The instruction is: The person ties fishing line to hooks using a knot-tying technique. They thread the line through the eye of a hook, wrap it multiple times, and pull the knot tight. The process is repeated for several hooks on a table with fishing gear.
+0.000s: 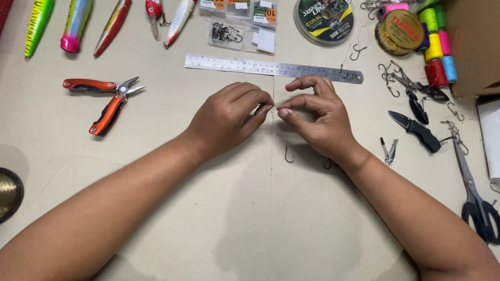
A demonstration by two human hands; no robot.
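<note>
Far left I see a brass-coloured spool point(9, 192) at the edge, and lures point(77, 23) laid in a row along the top. Below them orange pliers point(107, 101) lie open on the surface point(219, 218). Further along the top sit small hook packets point(239, 21), and under them a steel ruler point(273, 68) lies flat.

My left hand point(226, 118) is just below the ruler, fingers point(260, 106) pinched shut on something very small, which looks like a hook or a bit of fine line; I cannot tell which. My right hand point(315, 117) meets it almost tip to tip, thumb and forefinger also pinched, the other fingers curled loosely above. Whatever is held sits between the two pinches, just above the surface. I judge this to be tying or threading a hook, at an early or middle stage: no finished rig shows anywhere.

Just below the hands a loose hook point(288, 155) lies untouched, another partly hidden under the right wrist. Right of that are a line spool point(324, 20), a gold spool point(400, 31), coloured thread bobbins point(436, 44), scattered hooks point(388, 78), a folding knife point(416, 130), clippers point(388, 150) and scissors point(476, 200), all apart from the hands.
</note>
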